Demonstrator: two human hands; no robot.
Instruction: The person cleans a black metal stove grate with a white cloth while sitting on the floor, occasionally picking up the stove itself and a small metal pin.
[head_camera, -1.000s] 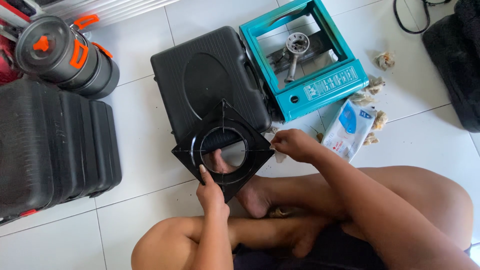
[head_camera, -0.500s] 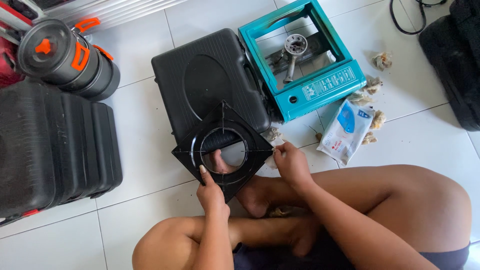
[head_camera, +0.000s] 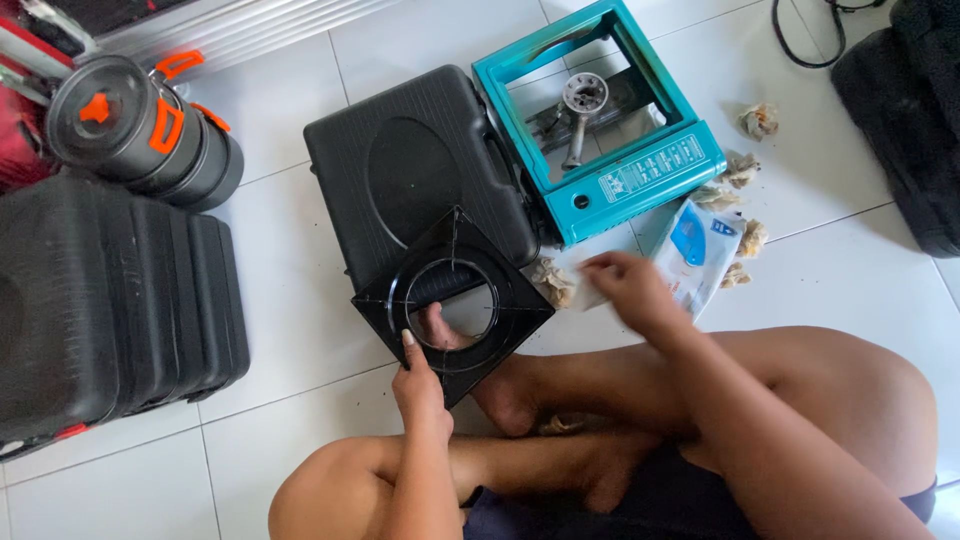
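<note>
Change since earlier: the right hand (head_camera: 630, 290) has moved right, away from the right corner of the black square plate (head_camera: 452, 305), and now hangs blurred over the floor (head_camera: 290, 300) beside the wipes packet (head_camera: 697, 252); the left hand (head_camera: 420, 392) stays on the plate's near corner, and the plate has not shifted.
Left hand: fingers closed on the near edge of the plate, one finger laid up onto its ring.
Right hand: fingers loosely spread and blurred, whether they pinch anything I cannot tell.
Plate: one, square with a round hole, turned like a diamond, near edge above the crossed legs, far corner overlapping the black case (head_camera: 415, 170).
Stove: one, teal frame (head_camera: 600, 110) with its top off and the burner showing, far right of the case and touching it.
Cases: two black ones, the flat one under the plate and a ribbed one (head_camera: 105, 300) at the far left.
Pot: one, dark with orange handles (head_camera: 135, 130), far left, lying above the ribbed case.
Crumpled tissues: about five, one (head_camera: 553, 282) just left of the right hand, the others scattered right of the stove and packet.
Bag: one dark one (head_camera: 905, 110) at the right edge.
</note>
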